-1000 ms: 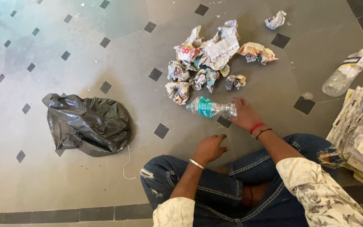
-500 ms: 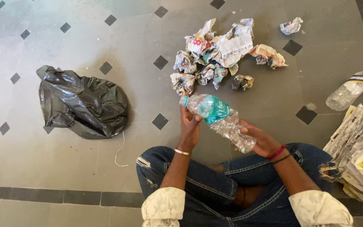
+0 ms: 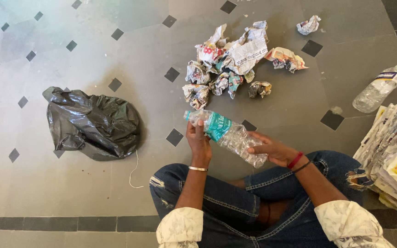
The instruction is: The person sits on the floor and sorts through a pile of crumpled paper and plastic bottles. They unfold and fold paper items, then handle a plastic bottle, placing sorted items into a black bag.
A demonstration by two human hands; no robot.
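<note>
From the head camera, both hands hold one clear plastic bottle (image 3: 226,137) with a teal label above the person's lap — the left hand (image 3: 198,142) is closed around its cap end, the right hand (image 3: 272,150) wraps its bottom end. Crumpled newspaper balls (image 3: 230,64) lie on the tiled floor (image 3: 116,41) just past it — a black plastic bag (image 3: 93,123) lies to the left, and a second bottle (image 3: 378,88) and a newspaper stack (image 3: 394,151) to the right.

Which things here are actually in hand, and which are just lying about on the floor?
In hand:
- clear plastic bottle with a teal label, held by the left hand near the cap and the right hand at the base

Lying about:
- crumpled paper balls
- black plastic bag
- second bottle
- newspaper stack
</note>
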